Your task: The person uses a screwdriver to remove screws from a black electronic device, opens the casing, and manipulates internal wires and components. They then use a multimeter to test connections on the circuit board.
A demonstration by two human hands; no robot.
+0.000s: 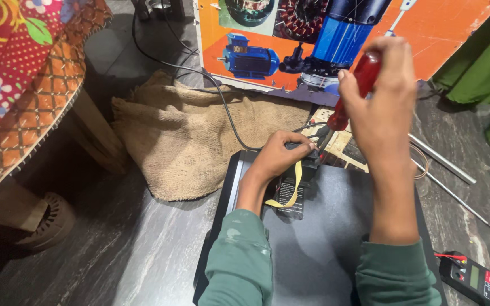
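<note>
This looks like a small repair workshop set up on the floor of a home. A printed poster of electric motors and windings leans against the wall, a multimeter and bare metal rods lie on the grey stone floor, and a motor stator sits nearby. A burlap sack and a patterned bedspread on wooden furniture give the domestic side.

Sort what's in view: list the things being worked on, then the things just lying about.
In use:
right hand gripping red-handled screwdriver
left hand on small black part
flat black device

Lying about:
burlap sack
multimeter
metal rods
motor poster
</note>
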